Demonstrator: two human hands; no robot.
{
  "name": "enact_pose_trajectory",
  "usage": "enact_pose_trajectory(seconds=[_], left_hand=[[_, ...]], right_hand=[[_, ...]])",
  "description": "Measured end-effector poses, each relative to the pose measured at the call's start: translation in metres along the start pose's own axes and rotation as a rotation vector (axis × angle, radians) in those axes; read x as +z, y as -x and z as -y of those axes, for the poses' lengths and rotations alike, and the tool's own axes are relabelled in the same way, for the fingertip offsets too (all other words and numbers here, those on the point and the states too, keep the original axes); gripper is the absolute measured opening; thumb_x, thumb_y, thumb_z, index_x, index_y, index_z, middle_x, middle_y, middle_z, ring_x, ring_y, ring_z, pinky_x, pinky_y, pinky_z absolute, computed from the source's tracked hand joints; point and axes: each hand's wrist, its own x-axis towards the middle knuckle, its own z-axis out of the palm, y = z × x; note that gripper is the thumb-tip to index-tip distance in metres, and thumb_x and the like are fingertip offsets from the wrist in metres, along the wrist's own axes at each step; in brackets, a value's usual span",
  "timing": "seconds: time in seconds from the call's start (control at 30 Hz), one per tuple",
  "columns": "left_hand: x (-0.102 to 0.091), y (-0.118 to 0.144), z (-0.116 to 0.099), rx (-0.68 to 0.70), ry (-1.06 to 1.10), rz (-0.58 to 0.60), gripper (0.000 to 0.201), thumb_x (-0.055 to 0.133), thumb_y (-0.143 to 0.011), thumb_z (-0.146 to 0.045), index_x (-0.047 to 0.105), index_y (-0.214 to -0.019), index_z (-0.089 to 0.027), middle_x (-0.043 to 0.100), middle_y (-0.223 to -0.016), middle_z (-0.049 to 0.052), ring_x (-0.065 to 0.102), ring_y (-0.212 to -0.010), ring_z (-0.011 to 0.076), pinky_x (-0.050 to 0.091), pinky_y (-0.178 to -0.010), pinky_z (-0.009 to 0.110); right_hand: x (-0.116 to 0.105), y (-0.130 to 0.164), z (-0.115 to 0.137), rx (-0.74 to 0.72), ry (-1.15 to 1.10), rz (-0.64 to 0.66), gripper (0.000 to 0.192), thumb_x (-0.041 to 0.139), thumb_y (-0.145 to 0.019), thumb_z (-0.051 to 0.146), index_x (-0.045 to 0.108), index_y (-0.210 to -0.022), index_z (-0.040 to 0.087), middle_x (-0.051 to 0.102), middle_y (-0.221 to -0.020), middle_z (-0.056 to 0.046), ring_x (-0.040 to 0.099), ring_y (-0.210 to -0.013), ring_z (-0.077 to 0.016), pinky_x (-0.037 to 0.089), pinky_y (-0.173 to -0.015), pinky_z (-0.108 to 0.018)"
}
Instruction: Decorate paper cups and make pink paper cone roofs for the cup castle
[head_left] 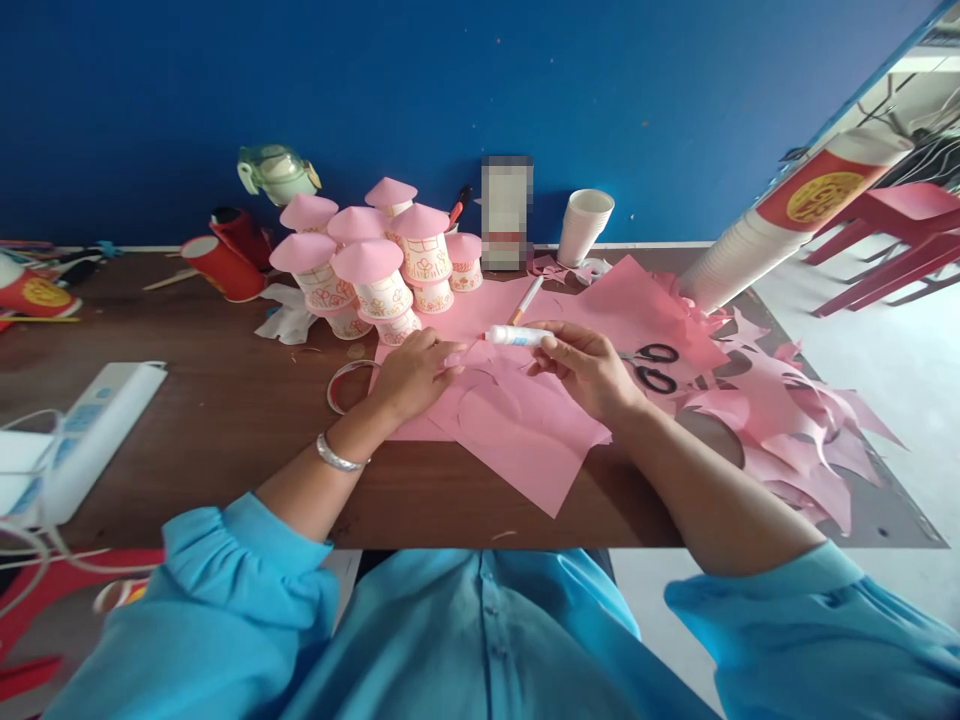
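My right hand [589, 370] is closed around a white glue tube [517, 336], held level with its tip pointing left. My left hand [418, 378], with a silver bangle on the wrist, pinches a piece of pink paper [469, 356] just left of the tube's tip. Its edges blend into the pink sheets [540, 455] underneath. Behind the tube a white pen [529, 298] lies on the paper. Black-handled scissors [655, 368] rest right of my right hand. A roll of tape [346, 388] sits beside my left wrist.
Several decorated paper cups with pink cone roofs [367, 262] stand behind my left hand. White cups [586, 225] and a long cup stack [787, 220] stand further right. Pink scraps [795, 430] cover the right table edge. A power strip [97, 430] lies left. A blue wall [375, 90] backs the table.
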Motion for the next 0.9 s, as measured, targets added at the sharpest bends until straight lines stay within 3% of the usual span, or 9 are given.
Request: enact_pose_trajectory(seconds=[0.13, 0.2, 0.4, 0.5, 0.6, 0.8, 0.9], left_hand=[[-0.009, 0.001, -0.013, 0.075, 0.088, -0.167, 0.045, 0.076, -0.093, -0.041, 0.069, -0.133, -0.021, 0.073, -0.120, 0.011, 0.066, -0.113, 0.0295, 0.055, -0.101, 0.045], [-0.015, 0.001, -0.023, 0.132, 0.226, -0.171, 0.051, 0.078, -0.092, -0.049, 0.067, -0.133, -0.021, 0.075, -0.117, 0.010, 0.069, -0.107, 0.0259, 0.056, -0.097, 0.041], [-0.018, 0.005, -0.044, 0.205, 0.263, -0.248, 0.023, 0.071, -0.099, -0.042, 0.075, -0.102, -0.019, 0.078, -0.092, 0.006, 0.070, -0.087, 0.0195, 0.055, -0.082, 0.034], [-0.016, 0.006, -0.047, 0.257, 0.197, -0.309, 0.018, 0.074, -0.098, -0.037, 0.073, -0.100, -0.019, 0.077, -0.090, 0.005, 0.068, -0.083, 0.0188, 0.055, -0.079, 0.034], [-0.014, 0.005, -0.046, 0.335, 0.181, -0.365, 0.014, 0.075, -0.097, -0.031, 0.071, -0.100, -0.019, 0.075, -0.087, 0.004, 0.067, -0.080, 0.0180, 0.055, -0.076, 0.033], [-0.010, 0.005, -0.047, 0.333, 0.224, -0.374, 0.012, 0.077, -0.095, -0.027, 0.069, -0.098, -0.019, 0.075, -0.087, 0.003, 0.067, -0.079, 0.0171, 0.056, -0.076, 0.032], [-0.010, 0.006, -0.052, 0.345, 0.234, -0.332, 0.011, 0.077, -0.094, -0.025, 0.067, -0.096, -0.019, 0.076, -0.086, 0.003, 0.066, -0.079, 0.0172, 0.056, -0.076, 0.032]], right_hand=[[0.011, 0.004, -0.004, -0.013, 0.118, 0.039, 0.047, 0.086, -0.079, 0.059, 0.078, -0.107, 0.022, 0.072, -0.092, -0.003, 0.065, -0.078, -0.0159, 0.063, -0.077, -0.037], [0.015, 0.006, -0.004, -0.040, 0.205, 0.002, 0.043, 0.087, -0.079, 0.056, 0.076, -0.102, 0.022, 0.072, -0.087, -0.001, 0.067, -0.073, -0.0155, 0.061, -0.074, -0.035], [0.022, 0.014, -0.001, -0.124, 0.432, -0.011, 0.045, 0.075, -0.087, 0.066, 0.064, -0.085, 0.023, 0.068, -0.074, 0.001, 0.063, -0.063, -0.0151, 0.053, -0.064, -0.031], [0.022, 0.017, 0.001, -0.141, 0.600, 0.031, 0.057, 0.054, -0.098, 0.074, 0.059, -0.075, 0.022, 0.062, -0.064, 0.001, 0.055, -0.057, -0.0132, 0.045, -0.060, -0.030], [0.019, 0.017, 0.001, -0.070, 0.642, 0.095, 0.070, 0.037, -0.102, 0.079, 0.053, -0.065, 0.022, 0.057, -0.059, 0.000, 0.051, -0.054, -0.0130, 0.041, -0.058, -0.030], [0.018, 0.015, 0.002, -0.205, 0.663, 0.115, 0.065, 0.048, -0.095, 0.084, 0.063, -0.089, 0.021, 0.067, -0.076, -0.002, 0.058, -0.062, -0.0149, 0.044, -0.061, -0.029], [0.018, 0.015, 0.002, -0.194, 0.716, 0.062, 0.062, 0.046, -0.100, 0.079, 0.055, -0.075, 0.022, 0.059, -0.062, 0.001, 0.052, -0.054, -0.0129, 0.041, -0.058, -0.029]])
